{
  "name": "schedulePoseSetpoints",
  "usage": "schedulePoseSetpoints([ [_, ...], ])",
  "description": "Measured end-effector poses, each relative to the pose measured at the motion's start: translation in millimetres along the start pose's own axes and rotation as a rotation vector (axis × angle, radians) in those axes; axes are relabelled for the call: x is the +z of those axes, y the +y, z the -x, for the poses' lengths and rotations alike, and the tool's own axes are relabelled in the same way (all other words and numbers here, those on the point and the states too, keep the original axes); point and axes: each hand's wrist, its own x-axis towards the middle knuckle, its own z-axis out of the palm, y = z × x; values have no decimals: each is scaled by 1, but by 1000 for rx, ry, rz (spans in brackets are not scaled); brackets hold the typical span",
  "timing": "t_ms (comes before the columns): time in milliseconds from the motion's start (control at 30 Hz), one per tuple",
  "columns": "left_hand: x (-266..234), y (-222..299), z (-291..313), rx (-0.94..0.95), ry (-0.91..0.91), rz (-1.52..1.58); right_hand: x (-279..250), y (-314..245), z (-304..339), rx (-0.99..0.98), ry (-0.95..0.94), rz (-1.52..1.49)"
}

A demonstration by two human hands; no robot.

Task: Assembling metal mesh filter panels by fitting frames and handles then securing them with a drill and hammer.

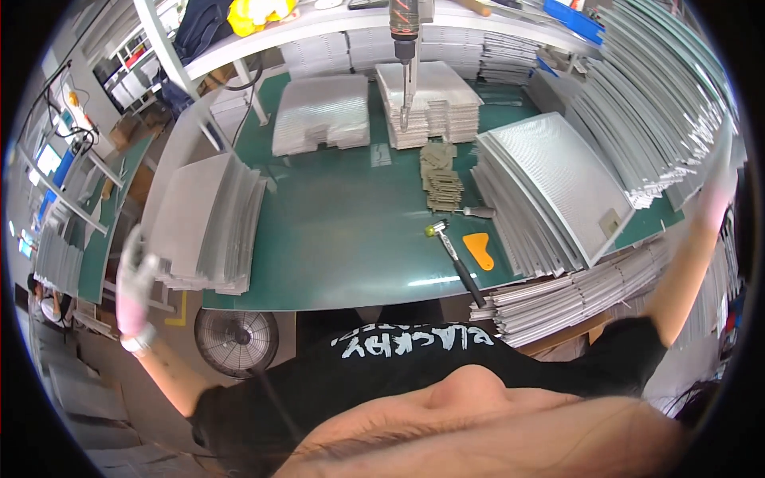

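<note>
My left hand (pixel 135 293), in a pale glove, is raised beside the near left corner of a stack of thin grey-white panels (pixel 209 219). Its thumb and fingers look apart, and I see nothing held in them. Far out to the right, my right hand (pixel 719 179), also gloved, reaches up beside a tall leaning row of silvery framed panels (pixel 637 119). Motion smears its fingers, so their grip does not show. Between my arms lies the green-topped table (pixel 343 231).
Mesh-like panel stacks (pixel 323 111) (pixel 430 95) stand at the back under a hanging power screwdriver (pixel 405 40). Framed panels (pixel 558 183) lean at right. A hammer (pixel 456 259), yellow scraper (pixel 478 251), screwdriver (pixel 478 212) and small metal strips (pixel 442 187) lie nearby. A fan (pixel 237 341) stands below.
</note>
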Motion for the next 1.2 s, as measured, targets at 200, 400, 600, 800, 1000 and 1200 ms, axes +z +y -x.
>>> schedulePoseSetpoints([
  [200,170,24,84,173,-55,-759,38,-51,301,-852,-991,-449],
  [400,255,-40,102,259,-577,-546,160,-47,513,-212,-1367,-553],
  [600,261,-67,60,210,-764,-277,223,-39,534,-629,-1448,-101],
  [800,265,-136,25,328,-419,-725,379,-101,442,-449,-1030,-157],
  [1000,264,-141,22,305,-479,-692,519,-109,418,-185,-1277,442],
  [1200,254,-143,37,253,-476,-711,529,-158,402,-387,-1170,449],
])
